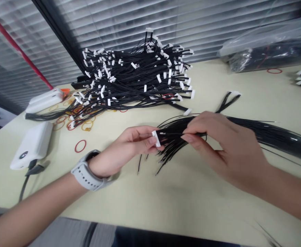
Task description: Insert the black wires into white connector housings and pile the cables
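My left hand (130, 145), with a grey watch on its wrist, pinches a small white connector (156, 138) between thumb and fingers. My right hand (217, 144) pinches a thin black wire (172, 133) whose tip sits right at that connector. Both hands hover over the near end of a long bundle of loose black wires (269, 133) that lies across the pale table (166, 199) and runs off to the right.
A big heap of finished black cables with white connectors (137, 79) lies behind the hands. Red and yellow rubber bands (80, 145) are scattered at the left, near two white boxes (33, 144). A plastic bag of cables (269, 51) rests at the back right.
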`<state>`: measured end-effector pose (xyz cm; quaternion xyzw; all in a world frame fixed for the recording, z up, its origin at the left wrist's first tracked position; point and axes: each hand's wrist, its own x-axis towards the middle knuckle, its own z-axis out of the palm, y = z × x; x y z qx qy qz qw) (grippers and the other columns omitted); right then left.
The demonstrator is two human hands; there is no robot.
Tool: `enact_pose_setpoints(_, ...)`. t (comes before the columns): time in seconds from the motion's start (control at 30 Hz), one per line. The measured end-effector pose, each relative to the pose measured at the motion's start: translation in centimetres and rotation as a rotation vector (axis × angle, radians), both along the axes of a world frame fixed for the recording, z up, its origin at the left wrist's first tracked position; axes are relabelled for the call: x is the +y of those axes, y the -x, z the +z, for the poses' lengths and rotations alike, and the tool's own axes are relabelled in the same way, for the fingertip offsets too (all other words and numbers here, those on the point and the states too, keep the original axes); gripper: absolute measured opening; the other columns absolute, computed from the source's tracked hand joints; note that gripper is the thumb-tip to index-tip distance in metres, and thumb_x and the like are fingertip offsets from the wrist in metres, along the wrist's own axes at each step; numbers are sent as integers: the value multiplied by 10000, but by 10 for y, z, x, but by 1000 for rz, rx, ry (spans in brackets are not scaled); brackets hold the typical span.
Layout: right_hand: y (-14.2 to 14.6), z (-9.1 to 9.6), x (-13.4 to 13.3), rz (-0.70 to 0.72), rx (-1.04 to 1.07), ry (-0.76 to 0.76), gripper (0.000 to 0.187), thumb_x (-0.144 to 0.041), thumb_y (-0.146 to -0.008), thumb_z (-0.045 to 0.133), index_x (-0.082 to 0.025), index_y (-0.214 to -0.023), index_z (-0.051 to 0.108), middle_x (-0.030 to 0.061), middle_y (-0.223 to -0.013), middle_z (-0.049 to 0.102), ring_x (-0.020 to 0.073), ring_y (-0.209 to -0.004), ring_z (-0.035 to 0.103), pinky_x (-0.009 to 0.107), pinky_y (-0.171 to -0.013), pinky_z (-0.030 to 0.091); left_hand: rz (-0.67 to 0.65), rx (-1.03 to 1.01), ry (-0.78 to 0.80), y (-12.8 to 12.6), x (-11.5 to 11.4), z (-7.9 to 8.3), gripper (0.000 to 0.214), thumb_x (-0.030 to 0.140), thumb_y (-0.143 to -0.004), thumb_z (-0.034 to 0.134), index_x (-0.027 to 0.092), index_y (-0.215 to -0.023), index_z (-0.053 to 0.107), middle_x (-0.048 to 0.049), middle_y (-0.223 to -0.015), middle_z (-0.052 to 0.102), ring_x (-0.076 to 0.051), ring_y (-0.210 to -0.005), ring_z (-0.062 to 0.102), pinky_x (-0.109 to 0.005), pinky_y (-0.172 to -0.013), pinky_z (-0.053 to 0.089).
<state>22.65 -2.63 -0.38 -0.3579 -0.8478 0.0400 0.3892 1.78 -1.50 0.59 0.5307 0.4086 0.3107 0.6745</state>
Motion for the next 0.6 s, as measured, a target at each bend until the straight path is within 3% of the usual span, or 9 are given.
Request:
enact_pose_setpoints(0.17,2,-4,-2,24,-201,74,129,-176,-871,423,-174,-769,502,-12,-670,538,114,-611,472,266,-593,344,6,18,-1,2,0,-1,173,190,-816,589,154,-976,644,-45,-910,658,-117,-825,601,-231,-781,464)
enact_pose_setpoints(0.33,7,-8,-4,-11,-163,157,94,-129,-817,463,-171,-733,477,-41,-622,508,84,-561,440,237,-566,313,20,30,-9,1,1,-2,195,190,-820,585,149,-1004,634,-51,-930,655,-123,-843,597,-249,-811,455)
enact_pose_setpoints(0.6,3,-6,-4,-5,-188,126,113,-144,-829,447,-175,-732,496,-26,-632,507,99,-581,437,250,-590,316,11,61,-37,1,1,0,189,177,-820,575,151,-998,635,-50,-920,658,-122,-830,594,-236,-785,459)
